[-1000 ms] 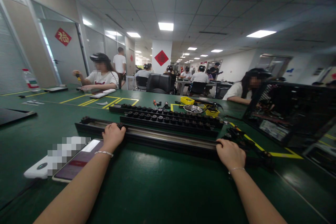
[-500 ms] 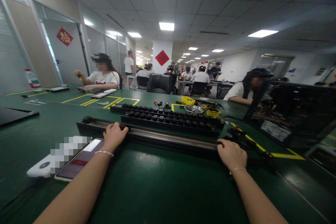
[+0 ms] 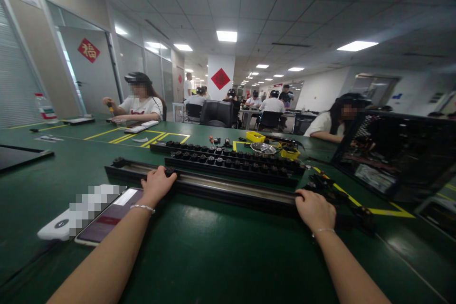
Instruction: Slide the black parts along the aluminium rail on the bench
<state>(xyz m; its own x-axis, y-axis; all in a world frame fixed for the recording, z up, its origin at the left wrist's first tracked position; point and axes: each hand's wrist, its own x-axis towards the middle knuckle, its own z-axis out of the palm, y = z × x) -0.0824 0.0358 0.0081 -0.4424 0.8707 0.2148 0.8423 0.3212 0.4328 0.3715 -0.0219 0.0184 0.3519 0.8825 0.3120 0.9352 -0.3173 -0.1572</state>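
A long black rail (image 3: 228, 184) with a shiny metal inner channel lies across the green table in front of me. My left hand (image 3: 158, 184) is closed at its left part, thumb and fingers on a small black block (image 3: 171, 171) seated in the channel. At the right part of the same rail, my right hand (image 3: 316, 209) is wrapped over the edge, its fingertips partly hidden behind it. Just beyond lies another black rail (image 3: 231, 171) carrying a row of small black knob-like parts, and a similar rail sits behind that one.
Left of my forearm lie a phone (image 3: 110, 218) and a white device (image 3: 57, 223). Farther back are a metal dish (image 3: 262, 147) and a yellow bin (image 3: 255, 137). A dark framed panel (image 3: 388, 156) stands at the right. Co-workers sit across the table at left and right.
My left hand has shifted very slightly right along the rail with the small black block. My right hand stays in place. A person in the background has moved.
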